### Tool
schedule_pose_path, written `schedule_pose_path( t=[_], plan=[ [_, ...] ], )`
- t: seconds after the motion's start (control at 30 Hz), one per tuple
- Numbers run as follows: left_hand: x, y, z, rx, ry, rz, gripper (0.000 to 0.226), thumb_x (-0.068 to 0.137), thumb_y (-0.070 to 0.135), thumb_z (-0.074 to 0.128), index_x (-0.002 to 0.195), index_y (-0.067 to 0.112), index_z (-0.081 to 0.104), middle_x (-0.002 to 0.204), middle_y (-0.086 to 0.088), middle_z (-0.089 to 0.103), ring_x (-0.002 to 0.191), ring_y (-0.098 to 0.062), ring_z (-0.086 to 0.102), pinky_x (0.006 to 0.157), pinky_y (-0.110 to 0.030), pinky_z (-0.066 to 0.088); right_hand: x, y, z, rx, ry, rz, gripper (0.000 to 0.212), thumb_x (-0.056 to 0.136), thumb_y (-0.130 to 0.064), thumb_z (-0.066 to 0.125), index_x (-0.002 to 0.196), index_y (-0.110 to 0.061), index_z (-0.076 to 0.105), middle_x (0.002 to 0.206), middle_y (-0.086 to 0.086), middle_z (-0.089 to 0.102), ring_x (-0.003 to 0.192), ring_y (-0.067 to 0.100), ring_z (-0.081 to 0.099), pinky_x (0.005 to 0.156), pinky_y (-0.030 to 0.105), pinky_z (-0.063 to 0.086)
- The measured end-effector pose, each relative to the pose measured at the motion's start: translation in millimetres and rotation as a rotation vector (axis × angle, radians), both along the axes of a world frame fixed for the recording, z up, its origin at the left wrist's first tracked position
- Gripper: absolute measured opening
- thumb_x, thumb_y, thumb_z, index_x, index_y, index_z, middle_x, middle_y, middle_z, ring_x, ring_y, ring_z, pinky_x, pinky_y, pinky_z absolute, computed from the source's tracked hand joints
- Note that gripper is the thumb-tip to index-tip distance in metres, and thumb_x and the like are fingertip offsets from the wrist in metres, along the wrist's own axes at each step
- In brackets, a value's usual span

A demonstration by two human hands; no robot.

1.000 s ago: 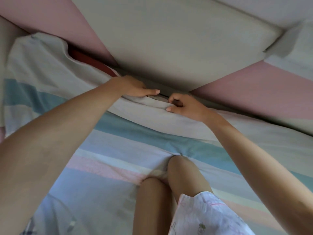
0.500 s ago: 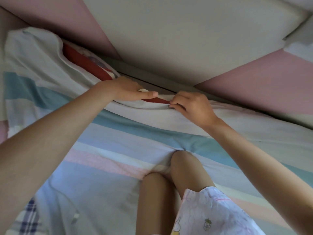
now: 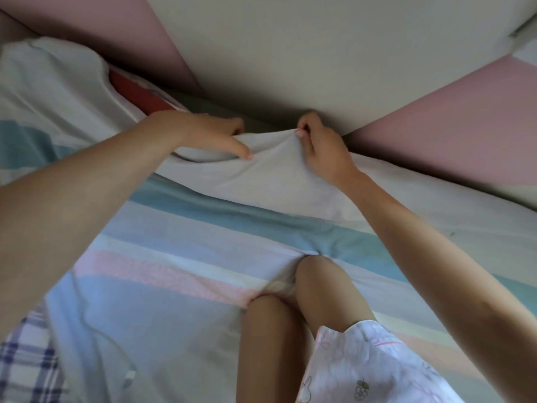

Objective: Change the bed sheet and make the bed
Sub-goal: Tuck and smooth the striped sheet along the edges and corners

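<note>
Left hand (image 3: 200,132) and right hand (image 3: 322,149), grips clamped on the far edge of the sheet (image 3: 261,175) by the wall (image 3: 290,53), lift it clear, likely to tuck it down; the rest lies spread underneath.

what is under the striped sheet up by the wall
A red layer shows at the upper left, where the striped sheet stops short. Where the left hand and right hand hold its edge, and elsewhere, what lies beneath is covered.
</note>
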State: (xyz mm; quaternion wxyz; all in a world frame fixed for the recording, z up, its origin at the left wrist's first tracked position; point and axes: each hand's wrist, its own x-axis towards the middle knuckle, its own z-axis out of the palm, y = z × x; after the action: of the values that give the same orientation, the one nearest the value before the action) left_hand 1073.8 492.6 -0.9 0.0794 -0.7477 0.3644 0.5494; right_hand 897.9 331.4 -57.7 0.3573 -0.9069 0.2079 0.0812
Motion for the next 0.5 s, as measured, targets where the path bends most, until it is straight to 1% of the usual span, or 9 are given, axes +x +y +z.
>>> schedule_pose_path(
  t=[0.07, 0.1, 0.13, 0.2, 0.23, 0.3, 0.37, 0.43, 0.5],
  plan=[
    [2.2, -3.3, -3.5, -0.035, 0.046, 0.049, 0.039, 0.072, 0.056, 0.058, 0.091, 0.025, 0.042, 0.092, 0.0, 0.052, 0.077, -0.016, 0.045, 0.066, -0.033, 0.032, 6.5, -0.6, -7.7, 0.187, 0.184, 0.015, 0.021, 0.103, -0.022, 0.036, 0.109, -0.01, 0.051, 0.091, 0.002, 0.054, 0.082, 0.019, 0.051, 0.071, 0.03, 0.038],
    [1.6, -2.9, -4.4, -0.05, 0.065, 0.059, 0.032, 0.079, 0.046, 0.062, 0.086, 0.024, 0.039, 0.088, -0.001, 0.049, 0.073, -0.015, 0.041, 0.064, -0.033, 0.029, 8.2, 1.0, -11.4, 0.246, 0.267, 0.025, 0.022, 0.103, -0.023, 0.036, 0.111, -0.01, 0.053, 0.097, 0.002, 0.054, 0.089, 0.018, 0.05, 0.074, 0.027, 0.036],
    [1.3, -2.7, -5.8, -0.062, 0.087, 0.063, 0.03, 0.082, 0.038, 0.064, 0.083, 0.023, 0.038, 0.086, -0.002, 0.047, 0.071, -0.014, 0.038, 0.062, -0.032, 0.028, 9.1, 2.1, -13.8, 0.282, 0.325, 0.023, 0.024, 0.103, -0.024, 0.037, 0.112, -0.012, 0.054, 0.101, 0.001, 0.054, 0.093, 0.017, 0.05, 0.076, 0.024, 0.033],
    [1.9, -0.5, -6.4, -0.103, 0.116, 0.069, 0.034, 0.082, 0.034, 0.066, 0.082, 0.022, 0.035, 0.082, 0.0, 0.042, 0.071, -0.014, 0.035, 0.061, -0.032, 0.027, 10.4, 5.8, -17.0, 0.351, 0.386, -0.019, 0.026, 0.103, -0.025, 0.037, 0.116, -0.014, 0.057, 0.11, 0.003, 0.057, 0.103, 0.018, 0.051, 0.083, 0.022, 0.032],
    [1.7, 1.1, -4.7, -0.13, 0.129, 0.073, 0.035, 0.083, 0.031, 0.067, 0.084, 0.021, 0.033, 0.082, 0.0, 0.04, 0.072, -0.015, 0.034, 0.061, -0.032, 0.027, 9.8, 8.4, -16.6, 0.385, 0.402, -0.046, 0.029, 0.103, -0.026, 0.038, 0.12, -0.013, 0.057, 0.119, 0.005, 0.058, 0.112, 0.02, 0.051, 0.087, 0.021, 0.031],
    [2.7, 5.4, -2.7, -0.164, 0.153, 0.072, 0.035, 0.087, 0.024, 0.066, 0.087, 0.021, 0.031, 0.083, 0.0, 0.038, 0.073, -0.015, 0.034, 0.064, -0.033, 0.028, 7.8, 11.1, -12.7, 0.443, 0.426, -0.087, 0.036, 0.104, -0.026, 0.037, 0.132, -0.011, 0.053, 0.138, 0.007, 0.051, 0.128, 0.021, 0.044, 0.094, 0.019, 0.027],
    [2.2, 9.3, -1.7, -0.178, 0.18, 0.035, 0.033, 0.084, 0.027, 0.067, 0.083, 0.025, 0.034, 0.085, 0.001, 0.042, 0.075, -0.015, 0.037, 0.068, -0.033, 0.03, 3.7, 10.6, -9.7, 0.473, 0.429, -0.101, 0.04, 0.104, -0.026, 0.035, 0.139, -0.009, 0.046, 0.146, 0.007, 0.043, 0.135, 0.021, 0.038, 0.094, 0.015, 0.022],
    [1.3, 11.4, -1.0, -0.183, 0.184, -0.019, 0.025, 0.079, 0.036, 0.066, 0.079, 0.027, 0.042, 0.084, 0.008, 0.05, 0.078, -0.015, 0.044, 0.072, -0.034, 0.033, -0.2, 9.6, -8.8, 0.482, 0.435, -0.096, 0.043, 0.105, -0.028, 0.034, 0.142, -0.009, 0.042, 0.148, 0.007, 0.04, 0.137, 0.02, 0.035, 0.093, 0.014, 0.02],
    [0.5, 12.6, -2.3, -0.183, 0.159, -0.057, 0.021, 0.078, 0.043, 0.066, 0.077, 0.027, 0.051, 0.082, 0.013, 0.055, 0.078, -0.013, 0.049, 0.072, -0.033, 0.035, -0.2, 9.2, -6.7, 0.495, 0.468, -0.098, 0.042, 0.104, -0.028, 0.035, 0.142, -0.011, 0.042, 0.148, 0.005, 0.041, 0.137, 0.021, 0.035, 0.102, 0.02, 0.022]
  ],
)
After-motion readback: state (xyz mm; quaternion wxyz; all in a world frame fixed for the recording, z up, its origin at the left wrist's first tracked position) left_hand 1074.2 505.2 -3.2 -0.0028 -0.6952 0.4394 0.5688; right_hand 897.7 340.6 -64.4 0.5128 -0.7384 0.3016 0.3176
